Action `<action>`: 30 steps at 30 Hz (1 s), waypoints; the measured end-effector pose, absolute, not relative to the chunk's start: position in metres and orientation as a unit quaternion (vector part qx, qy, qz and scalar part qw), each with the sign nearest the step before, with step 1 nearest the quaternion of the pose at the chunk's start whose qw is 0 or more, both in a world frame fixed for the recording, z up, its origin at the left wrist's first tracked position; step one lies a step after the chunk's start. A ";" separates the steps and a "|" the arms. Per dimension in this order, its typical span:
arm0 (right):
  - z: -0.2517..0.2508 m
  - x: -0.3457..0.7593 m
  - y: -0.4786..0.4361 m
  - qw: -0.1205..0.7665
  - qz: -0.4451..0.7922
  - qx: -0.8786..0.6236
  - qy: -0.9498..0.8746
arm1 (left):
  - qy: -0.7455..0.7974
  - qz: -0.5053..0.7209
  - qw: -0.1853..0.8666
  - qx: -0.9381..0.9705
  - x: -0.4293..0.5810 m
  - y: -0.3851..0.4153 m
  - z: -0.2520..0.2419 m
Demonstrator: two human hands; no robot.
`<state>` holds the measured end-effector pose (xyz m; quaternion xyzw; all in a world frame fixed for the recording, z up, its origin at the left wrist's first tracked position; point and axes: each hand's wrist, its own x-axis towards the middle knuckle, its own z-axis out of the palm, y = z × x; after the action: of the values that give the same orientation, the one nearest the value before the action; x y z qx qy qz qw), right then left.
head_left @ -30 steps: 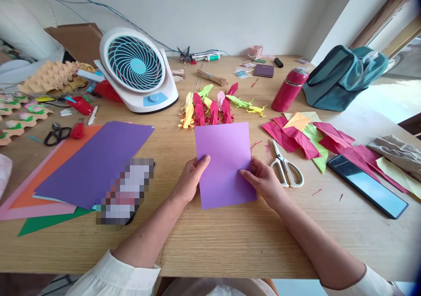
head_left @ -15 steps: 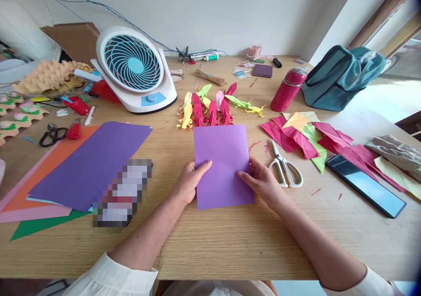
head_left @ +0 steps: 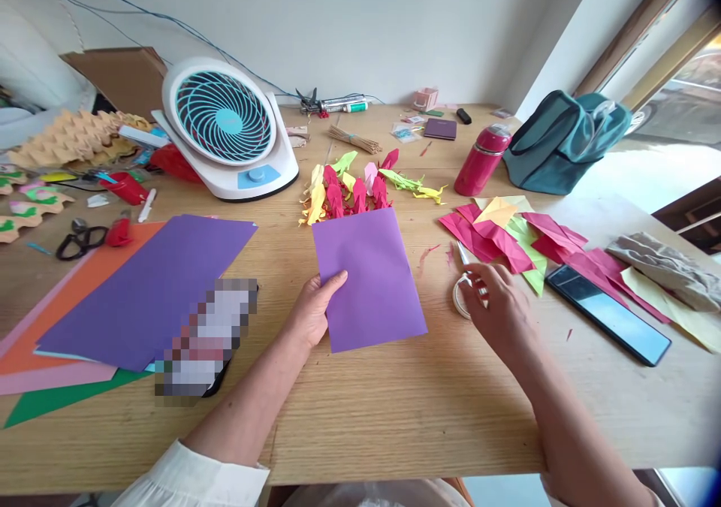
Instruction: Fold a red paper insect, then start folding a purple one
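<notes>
My left hand (head_left: 320,303) grips the left edge of a purple paper sheet (head_left: 372,282), its thumb on top and its fingers hidden beneath. The sheet is held above the table, slightly tilted. My right hand (head_left: 496,300) is over the white-handled scissors (head_left: 460,297), with its fingers bent around the handles. The scissors' blades point away from me, and the hand covers much of them. Beyond the purple sheet stand folded paper figures (head_left: 359,191) in red, yellow, green and pink.
Coloured sheets (head_left: 152,289) and a blurred-out phone-like object (head_left: 208,342) lie left, below a fan (head_left: 225,124). At right are folded papers (head_left: 496,229), a red bottle (head_left: 483,160), a phone (head_left: 608,314) and a teal bag (head_left: 566,143).
My right hand has let go of the purple sheet and moved right onto the scissors. The sheet, still in my left hand, has turned slightly. The view has shifted a little.
</notes>
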<state>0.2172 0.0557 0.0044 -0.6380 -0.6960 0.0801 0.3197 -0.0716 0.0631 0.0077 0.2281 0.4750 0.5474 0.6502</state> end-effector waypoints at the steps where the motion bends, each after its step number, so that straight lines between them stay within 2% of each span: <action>1: 0.001 0.226 0.051 0.276 0.042 -0.663 -0.695 | 0.473 0.549 0.651 0.226 -0.072 0.063 0.008; 4: -0.009 0.243 0.041 0.181 -0.002 -0.692 -0.699 | 0.466 0.551 0.656 0.222 -0.072 0.064 0.008; 7: -0.009 0.244 0.038 0.129 0.003 -0.724 -0.678 | 0.462 0.553 0.658 0.217 -0.073 0.063 0.009; 15: 0.002 0.246 0.049 0.067 0.058 -0.763 -0.640 | 0.464 0.565 0.664 0.154 -0.076 0.065 0.012; 19: 0.000 0.264 0.040 0.143 0.147 -0.729 -0.653 | 0.463 0.560 0.675 0.127 -0.077 0.067 0.016; 25: 0.022 0.263 -0.003 0.308 0.493 -0.531 -0.617 | 0.461 0.556 0.685 0.093 -0.077 0.069 0.018; 30: 0.024 0.224 -0.042 0.393 0.629 -0.423 -0.520 | 0.463 0.563 0.680 0.083 -0.079 0.072 0.015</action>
<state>0.2240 -0.0423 0.0243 -0.4226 -0.5203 0.6295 0.3930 -0.0787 0.0716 0.0146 0.0829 0.4630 0.5626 0.6799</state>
